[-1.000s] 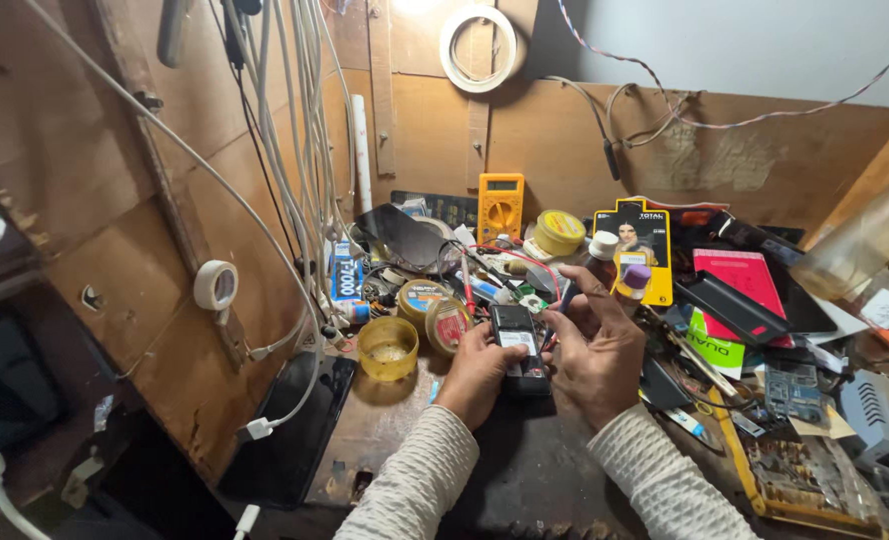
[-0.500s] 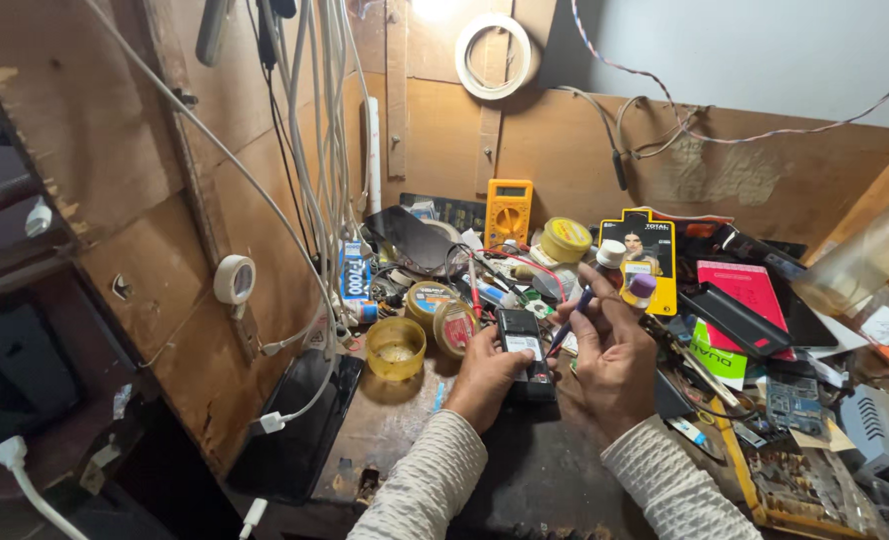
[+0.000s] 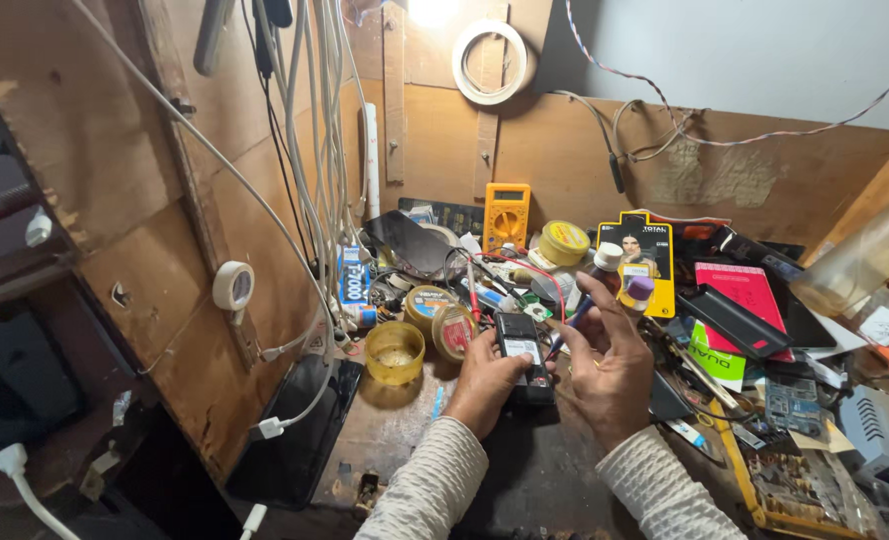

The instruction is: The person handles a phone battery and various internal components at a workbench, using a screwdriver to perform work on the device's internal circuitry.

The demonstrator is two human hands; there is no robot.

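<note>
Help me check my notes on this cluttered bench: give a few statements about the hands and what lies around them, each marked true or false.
1. The left hand holds a small dark phone. True.
2. The right hand rests flat on the bench. False: it is raised beside the phone, holding a thin tool.
3. A yellow multimeter stands against the back wall. True.
4. The yellowish dish lies right of the right hand. False: it lies left of both hands.

Electronics repair bench, probably: multimeter (image 3: 506, 215), cables (image 3: 310, 150).
</note>
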